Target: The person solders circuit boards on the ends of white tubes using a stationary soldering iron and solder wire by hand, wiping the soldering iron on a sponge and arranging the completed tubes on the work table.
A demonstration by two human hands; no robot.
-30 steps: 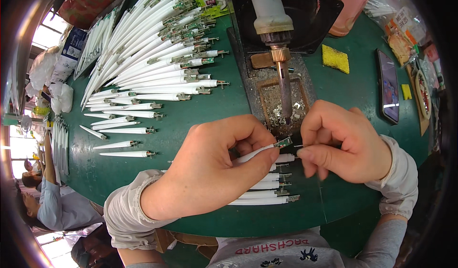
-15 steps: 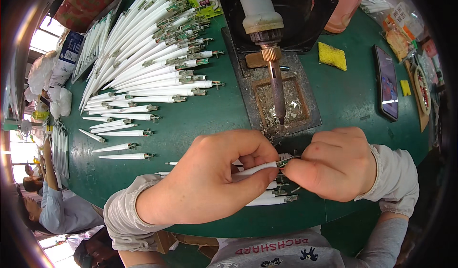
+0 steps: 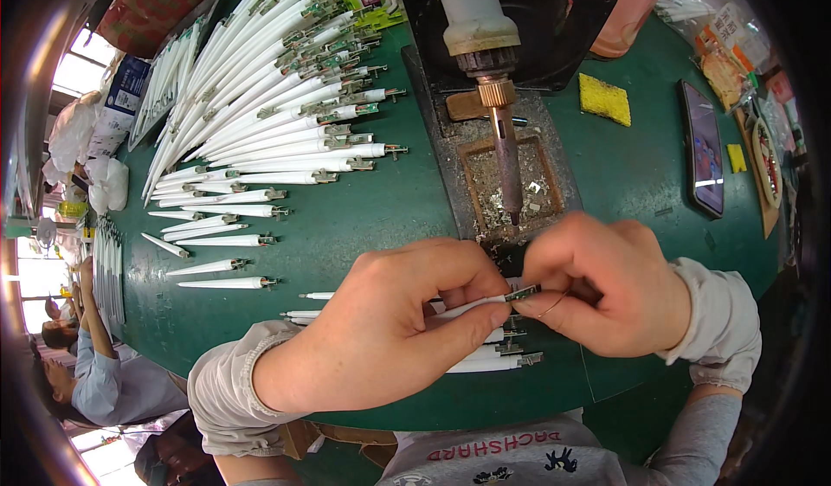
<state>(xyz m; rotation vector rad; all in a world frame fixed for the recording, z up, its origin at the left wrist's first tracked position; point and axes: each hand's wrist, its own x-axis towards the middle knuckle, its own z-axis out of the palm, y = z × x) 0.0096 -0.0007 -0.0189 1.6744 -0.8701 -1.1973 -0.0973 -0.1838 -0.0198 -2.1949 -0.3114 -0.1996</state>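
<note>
Between the thumb and fingers of my left hand (image 3: 381, 330) is a white pen-shaped tube (image 3: 474, 304), lying nearly level. A small green circuit board (image 3: 523, 293) sticks out of its right end. My right hand (image 3: 615, 291) is closed in a pinch beside that board, on a thin wire (image 3: 554, 305) that curves between its thumb and fingers. Beneath both hands lie several more white tubes (image 3: 493, 365) with metal and board ends, partly covered. Just beyond the hands, a soldering iron (image 3: 500, 131) points its dark tip down over a scrap-filled metal tray (image 3: 463, 174).
A large fan of similar white tubes (image 3: 286, 109) covers the left of the green table (image 3: 363, 218). To the right are a yellow sponge (image 3: 604, 99), a phone (image 3: 703, 148) and a pink-lidded container (image 3: 625, 10). Another person (image 3: 121, 382) sits at far left.
My right hand has turned and lifted slightly, its fingers opening from a tighter fist into a pinch with the wire showing. The left hand keeps its grip, nearly still.
</note>
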